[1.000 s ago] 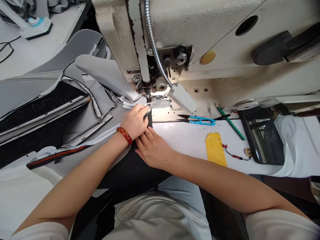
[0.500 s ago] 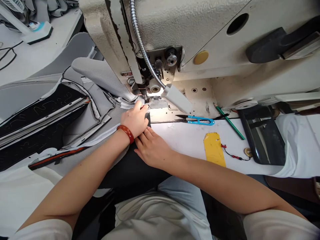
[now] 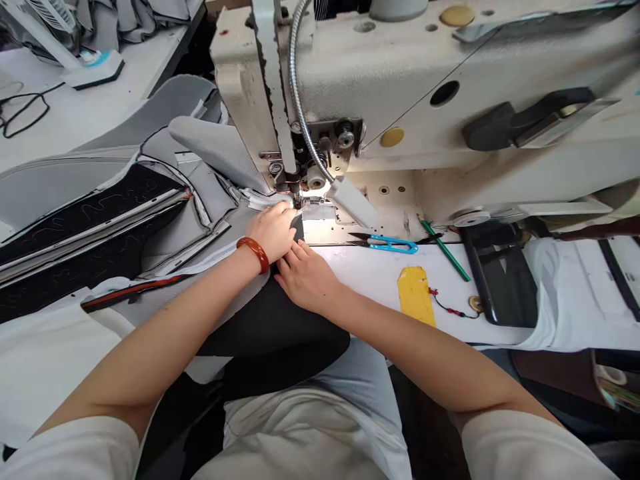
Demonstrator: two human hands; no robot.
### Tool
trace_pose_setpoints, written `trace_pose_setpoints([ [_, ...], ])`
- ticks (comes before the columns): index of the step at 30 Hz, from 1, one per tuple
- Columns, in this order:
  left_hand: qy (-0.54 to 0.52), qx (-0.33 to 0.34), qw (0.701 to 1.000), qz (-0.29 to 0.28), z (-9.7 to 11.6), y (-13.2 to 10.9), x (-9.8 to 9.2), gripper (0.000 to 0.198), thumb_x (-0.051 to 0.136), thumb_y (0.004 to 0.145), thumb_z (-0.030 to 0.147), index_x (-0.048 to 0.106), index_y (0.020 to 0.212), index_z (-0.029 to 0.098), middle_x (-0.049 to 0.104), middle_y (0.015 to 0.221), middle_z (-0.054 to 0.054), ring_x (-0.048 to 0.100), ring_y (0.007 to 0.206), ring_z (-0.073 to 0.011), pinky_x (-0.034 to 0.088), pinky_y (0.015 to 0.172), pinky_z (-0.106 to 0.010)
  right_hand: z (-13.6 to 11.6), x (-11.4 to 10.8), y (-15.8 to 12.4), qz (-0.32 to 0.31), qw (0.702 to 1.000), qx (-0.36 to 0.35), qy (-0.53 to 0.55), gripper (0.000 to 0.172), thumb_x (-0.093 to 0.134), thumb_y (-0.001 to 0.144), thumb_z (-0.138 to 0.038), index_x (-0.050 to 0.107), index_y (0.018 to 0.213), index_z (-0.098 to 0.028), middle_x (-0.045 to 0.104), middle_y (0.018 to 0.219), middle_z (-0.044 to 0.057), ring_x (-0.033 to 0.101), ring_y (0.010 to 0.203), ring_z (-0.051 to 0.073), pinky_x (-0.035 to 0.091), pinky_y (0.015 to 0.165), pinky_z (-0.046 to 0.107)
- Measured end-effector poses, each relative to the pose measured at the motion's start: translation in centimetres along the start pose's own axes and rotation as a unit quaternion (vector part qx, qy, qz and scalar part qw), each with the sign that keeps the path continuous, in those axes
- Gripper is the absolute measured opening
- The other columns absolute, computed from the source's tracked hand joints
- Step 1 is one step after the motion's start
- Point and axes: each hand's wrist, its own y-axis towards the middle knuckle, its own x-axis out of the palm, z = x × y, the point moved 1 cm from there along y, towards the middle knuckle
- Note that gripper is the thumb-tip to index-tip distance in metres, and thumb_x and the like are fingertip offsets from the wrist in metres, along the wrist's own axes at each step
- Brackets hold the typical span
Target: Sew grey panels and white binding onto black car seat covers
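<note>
My left hand (image 3: 271,231), with a reddish-brown bracelet (image 3: 253,254) at the wrist, is at the grey fabric piece (image 3: 235,230) just in front of the sewing machine's needle area (image 3: 297,190). Its fingers are bent over the fabric edge, and their tips are partly hidden. Close beside it, my right hand (image 3: 306,277) lies fairly flat on the black fabric (image 3: 280,327), fingers stretched toward the left hand. The fabric drapes over the table's front edge toward my lap. To the left spread sewn grey and black panels with white edging (image 3: 165,233).
Right of my hands lie blue thread snips (image 3: 393,245), a green pencil (image 3: 450,257), a yellow tag (image 3: 417,293), a beaded cord (image 3: 453,310) and a dark phone-like slab (image 3: 500,280). A lamp on a flexible metal neck (image 3: 353,200) hangs by the needle. A small white fan (image 3: 95,70) stands back left.
The view has shifted, showing more of the machine's top. Both hands stay at nearly the same spot by the needle, and the fabric shows little movement.
</note>
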Motion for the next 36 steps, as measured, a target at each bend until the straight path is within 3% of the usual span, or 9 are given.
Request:
trace_pose_setpoints([
  [5,0.060,-0.020,0.997,0.034,1.9,-1.5,-1.1,0.037,0.045,0.092,0.013,0.062,0.125,0.017,0.063,0.115,-0.015,0.056,0.112,-0.0302,0.046,0.092,-0.042,-0.6,0.1,-0.2,0.003,1.000,-0.008,0.000,0.036,0.047,0.099,-0.024,0.066,0.122,-0.003,0.063,0.130,0.023,0.054,0.129,0.034,0.040,0.113,0.051],
  [8,0.069,0.013,0.997,0.012,2.1,-2.8,-0.5,0.038,0.037,0.093,0.006,0.064,0.117,0.017,0.065,0.101,-0.012,0.059,0.100,-0.0255,0.046,0.087,-0.037,-1.9,0.1,-1.8,0.021,0.999,-0.044,-0.006,0.032,0.045,0.096,-0.013,0.069,0.116,-0.003,0.070,0.118,0.021,0.060,0.122,0.032,0.045,0.109,0.049],
  [11,0.086,0.044,0.995,0.000,1.7,-3.6,0.4,0.042,0.032,0.093,0.004,0.063,0.118,0.017,0.064,0.094,-0.010,0.058,0.095,-0.0240,0.046,0.082,-0.035,-3.1,0.2,-3.7,0.069,0.996,-0.061,0.012,0.036,0.043,0.099,-0.016,0.064,0.124,-0.001,0.066,0.128,0.020,0.057,0.127,0.030,0.047,0.109,0.044],
  [17,0.111,0.019,0.993,-0.027,1.8,-3.4,0.5,0.055,0.028,0.092,0.002,0.045,0.144,0.012,0.062,0.106,-0.017,0.058,0.100,-0.0299,0.046,0.072,-0.037,-3.4,0.4,-4.5,0.080,0.995,-0.050,0.027,0.038,0.043,0.099,-0.017,0.062,0.128,0.000,0.064,0.131,0.020,0.056,0.129,0.030,0.046,0.110,0.044],
  [21,0.095,0.006,0.995,-0.039,2.0,-3.5,0.4,0.055,0.032,0.092,0.004,0.047,0.143,0.018,0.061,0.110,-0.016,0.057,0.103,-0.0314,0.048,0.072,-0.038,-3.3,0.6,-4.3,0.079,0.994,-0.053,0.045,0.038,0.045,0.098,-0.016,0.062,0.127,0.001,0.063,0.131,0.022,0.055,0.129,0.031,0.046,0.111,0.046],
  [25,0.076,-0.017,0.995,-0.060,1.8,-3.2,0.1,0.063,0.046,0.081,0.001,0.049,0.140,0.023,0.059,0.116,-0.012,0.056,0.104,-0.0311,0.049,0.071,-0.038,-3.3,0.6,-4.4,0.075,0.995,-0.048,0.049,0.039,0.043,0.098,-0.016,0.060,0.130,0.001,0.061,0.134,0.022,0.055,0.130,0.030,0.045,0.111,0.046],
  [31,0.017,-0.036,0.994,-0.106,1.5,-1.5,-0.6,0.063,0.049,0.078,0.006,0.052,0.138,0.023,0.060,0.115,-0.011,0.056,0.103,-0.0325,0.050,0.073,-0.043,-2.8,0.4,-4.0,0.071,0.995,-0.044,0.048,0.040,0.042,0.099,-0.018,0.060,0.130,0.000,0.060,0.136,0.021,0.055,0.130,0.030,0.047,0.110,0.045],
  [36,0.002,-0.046,0.994,-0.094,0.6,0.2,-0.5,0.062,0.050,0.077,0.010,0.056,0.137,0.023,0.060,0.119,-0.011,0.055,0.105,-0.0330,0.050,0.079,-0.046,-2.1,0.5,-2.8,0.050,0.997,-0.038,0.041,0.040,0.041,0.100,-0.017,0.060,0.130,0.000,0.058,0.138,0.020,0.053,0.132,0.031,0.046,0.110,0.046],
])
